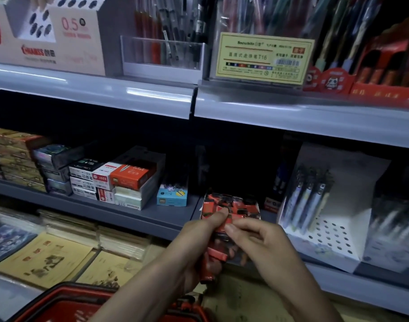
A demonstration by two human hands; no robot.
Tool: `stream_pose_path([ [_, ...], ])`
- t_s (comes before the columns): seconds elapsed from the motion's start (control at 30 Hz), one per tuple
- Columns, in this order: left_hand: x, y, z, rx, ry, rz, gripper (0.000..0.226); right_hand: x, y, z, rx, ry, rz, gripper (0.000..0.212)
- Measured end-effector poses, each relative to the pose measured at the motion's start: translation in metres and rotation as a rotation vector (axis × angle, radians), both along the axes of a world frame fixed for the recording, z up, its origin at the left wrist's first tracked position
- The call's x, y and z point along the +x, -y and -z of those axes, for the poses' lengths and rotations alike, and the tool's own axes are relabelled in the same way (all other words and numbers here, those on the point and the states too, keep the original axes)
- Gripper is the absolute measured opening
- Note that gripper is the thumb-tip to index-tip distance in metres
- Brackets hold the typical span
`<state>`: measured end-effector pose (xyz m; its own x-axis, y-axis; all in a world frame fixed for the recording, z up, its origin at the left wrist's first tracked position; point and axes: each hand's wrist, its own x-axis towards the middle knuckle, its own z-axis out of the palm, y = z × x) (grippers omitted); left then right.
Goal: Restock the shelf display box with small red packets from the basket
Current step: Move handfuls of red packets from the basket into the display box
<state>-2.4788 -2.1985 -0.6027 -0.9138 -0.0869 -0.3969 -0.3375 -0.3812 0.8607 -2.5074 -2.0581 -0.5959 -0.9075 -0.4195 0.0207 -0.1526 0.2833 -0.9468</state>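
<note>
Gripping a bundle of small red packets [215,257], the left hand [196,249] has its fingers curled round the stack and its thumb laid on the upper end. The right hand [263,242] meets it from the other side, thumb and forefinger pinching the top of the same bundle. Both hands are held just in front of the shelf display box [231,203], which sits at the front edge of the grey middle shelf [140,217] and already holds red packets. Whether the bundle touches the box cannot be told. A small blue box [172,197] stands to its left and a white pen display [326,228] to its right. The red basket [66,303] lies low, beneath the left forearm.
</note>
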Motion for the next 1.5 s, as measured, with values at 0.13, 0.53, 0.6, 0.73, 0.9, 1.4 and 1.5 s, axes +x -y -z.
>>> stream_pose_path([
  [0.13,0.002,-0.014,-0.005,0.050,0.064,0.015,0.045,-0.004,-0.007,0.007,-0.096,0.006,0.150,0.010],
  [0.53,0.003,0.006,-0.021,0.560,0.180,-0.126,0.049,-0.070,0.007,0.034,0.636,-0.842,0.453,0.021],
  [0.6,0.002,0.007,-0.020,0.609,0.177,-0.152,0.045,-0.076,0.008,0.040,0.743,-0.810,0.364,0.031],
  [0.73,-0.002,0.007,-0.014,0.695,0.167,-0.287,0.023,-0.058,0.003,0.034,0.442,-0.727,0.433,0.029],
  [0.9,-0.015,0.008,-0.007,0.787,0.060,-0.489,0.017,-0.003,0.014,0.006,-0.173,-0.217,0.190,0.021],
  [1.4,-0.013,-0.009,0.000,0.614,-0.163,-0.516,0.013,0.016,0.021,0.024,-0.318,0.151,0.264,0.029],
  [1.5,-0.016,-0.009,-0.003,0.561,-0.184,-0.471,0.022,0.013,0.021,0.022,-0.403,0.222,0.259,0.024],
])
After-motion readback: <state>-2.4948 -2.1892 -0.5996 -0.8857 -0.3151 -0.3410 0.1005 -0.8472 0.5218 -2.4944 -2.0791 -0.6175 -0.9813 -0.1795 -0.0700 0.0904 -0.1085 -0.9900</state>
